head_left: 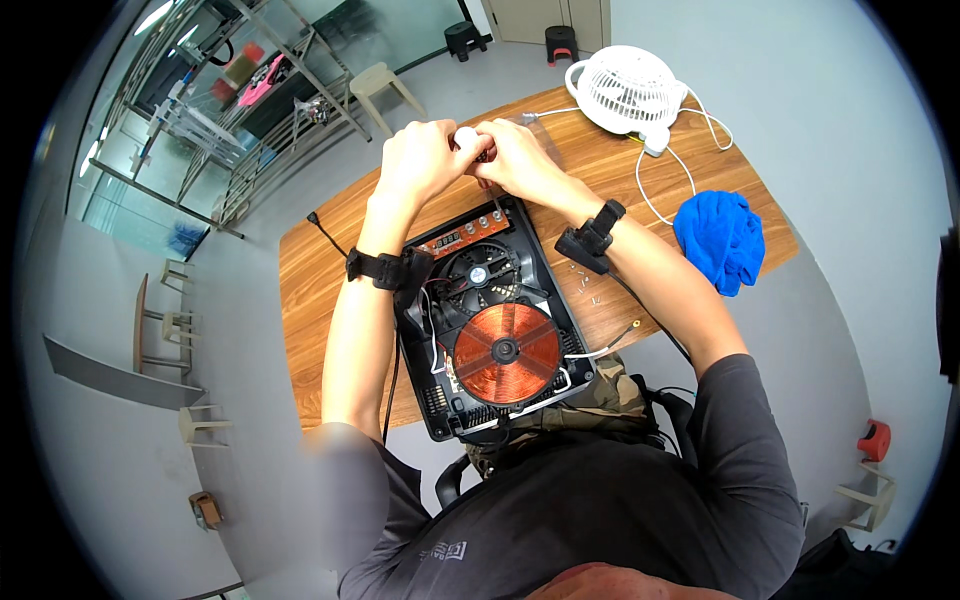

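My left hand (425,160) and my right hand (510,155) meet above the far end of an opened black appliance, their closed fingers round a small white rounded object (465,137) and something dark that is mostly hidden. The appliance's housing (435,395) shows a copper coil (505,353), a black fan (478,273), wires and an orange circuit board (443,242). A clear plastic piece (540,135) lies just beyond my right hand. Several small screws (595,300) lie right of the housing. Black bands with small boxes circle both my wrists.
The wooden table (310,330) holds a white fan (625,88) with cords and a crumpled blue cloth (719,243) at the right. A stool (385,85) stands beyond the table. Metal racks (240,160) stand at the back left. Camouflage fabric (610,380) lies below the appliance.
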`<state>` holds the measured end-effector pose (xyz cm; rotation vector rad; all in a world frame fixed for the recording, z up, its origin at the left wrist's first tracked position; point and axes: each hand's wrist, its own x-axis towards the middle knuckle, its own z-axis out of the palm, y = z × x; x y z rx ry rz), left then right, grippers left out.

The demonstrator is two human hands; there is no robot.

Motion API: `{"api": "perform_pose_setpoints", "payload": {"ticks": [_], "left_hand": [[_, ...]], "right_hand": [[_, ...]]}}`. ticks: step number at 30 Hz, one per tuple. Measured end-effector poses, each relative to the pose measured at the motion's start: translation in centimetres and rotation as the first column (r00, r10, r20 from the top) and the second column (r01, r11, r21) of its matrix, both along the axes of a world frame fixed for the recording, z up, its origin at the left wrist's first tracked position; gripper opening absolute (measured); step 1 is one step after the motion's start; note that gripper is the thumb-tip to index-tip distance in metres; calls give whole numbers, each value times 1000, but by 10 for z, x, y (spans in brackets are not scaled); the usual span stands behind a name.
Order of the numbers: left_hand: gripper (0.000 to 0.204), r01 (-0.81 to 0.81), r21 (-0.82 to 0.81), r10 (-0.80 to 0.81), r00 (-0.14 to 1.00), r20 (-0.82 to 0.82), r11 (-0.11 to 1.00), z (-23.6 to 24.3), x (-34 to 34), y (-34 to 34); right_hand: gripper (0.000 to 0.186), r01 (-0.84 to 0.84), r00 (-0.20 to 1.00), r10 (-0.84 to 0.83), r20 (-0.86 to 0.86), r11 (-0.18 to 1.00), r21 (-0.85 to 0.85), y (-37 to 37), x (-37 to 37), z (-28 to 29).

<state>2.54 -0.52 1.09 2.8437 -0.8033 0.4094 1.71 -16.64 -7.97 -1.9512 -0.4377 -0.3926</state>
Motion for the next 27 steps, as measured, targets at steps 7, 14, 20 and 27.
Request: {"api": "perform_pose_setpoints", "payload": {"ticks": [7, 14, 20, 27], "left_hand": [[51, 151, -150, -148, 989, 30, 977, -10, 7, 9], [58, -68, -24, 69, 997, 18, 997, -6, 2, -3], [55, 44, -215, -48, 999, -11, 976, -17, 7, 5], [47, -12, -152, 3, 998, -57, 988, -12, 2, -4]], "right_hand": [[36, 44, 998, -47, -30, 995, -90, 1, -11, 12], [44, 14, 1000, -11, 16, 989, -148, -2, -11, 4], [38, 9, 998, -8, -56, 1000, 20, -6, 0, -4], [40, 55, 998, -57, -34, 996, -71, -2, -12, 2]]}}
